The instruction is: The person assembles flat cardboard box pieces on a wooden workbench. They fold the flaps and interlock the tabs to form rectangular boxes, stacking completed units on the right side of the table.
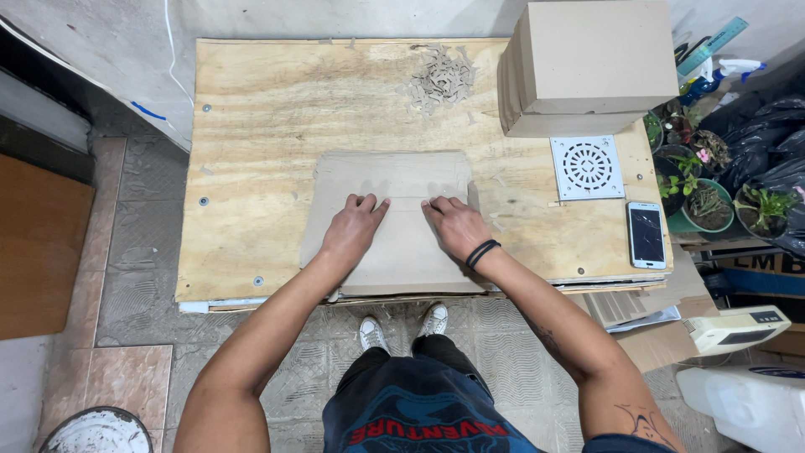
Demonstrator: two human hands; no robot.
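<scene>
Both arms reach out from the person's body. Left hand (354, 225) and right hand (457, 226) lie flat, fingers spread, pressing on a grey cardboard sheet (394, 189). Neither hand pinches anything. That sheet lies in the middle of the wooden bench (268, 109), with its near edge at the bench's front. A hard push could make it slide or fold crooked. Farther off are a phone (646, 234), a white drain grate (586, 167), cardboard scraps (440, 80) and stacked boxes (587, 67).
</scene>
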